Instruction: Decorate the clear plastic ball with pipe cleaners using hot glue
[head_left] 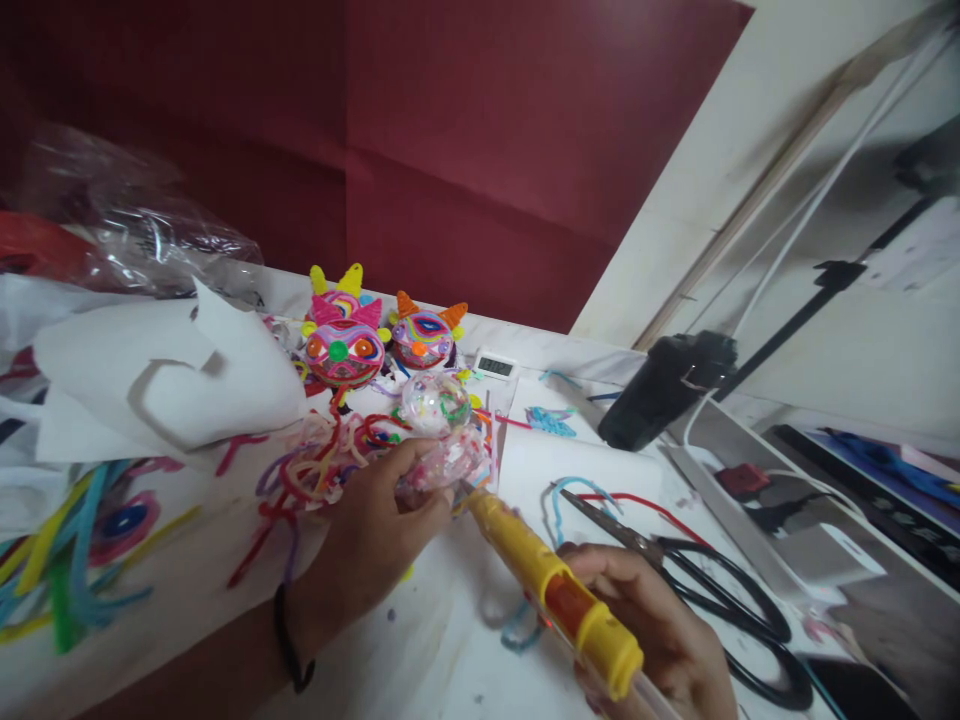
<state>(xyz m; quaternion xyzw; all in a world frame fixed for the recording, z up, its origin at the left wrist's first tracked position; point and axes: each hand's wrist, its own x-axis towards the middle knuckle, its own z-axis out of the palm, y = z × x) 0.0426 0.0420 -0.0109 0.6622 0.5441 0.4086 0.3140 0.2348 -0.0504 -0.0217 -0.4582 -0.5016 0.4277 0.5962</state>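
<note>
My left hand (375,530), a dark band on its wrist, pinches a clear rounded plastic piece with pink and white bits (455,458). In my right hand (660,630) is a yellow glue gun (517,545), a clear glue stick coming out of its rear. Its nozzle points at the plastic piece close to my left fingertips; whether they touch cannot be made out. Just behind stands a clear plastic ball (435,400) with coloured bits. Left of my left hand lies a heap of coloured pipe cleaners (322,450).
Finished animal-face ornaments (345,352) stand near the maroon backdrop (480,150), beside a small digital timer (495,365). Black-handled scissors (675,555) lie at right, close to my right hand. White paper (187,370) and more pipe cleaners (90,550) occupy the left.
</note>
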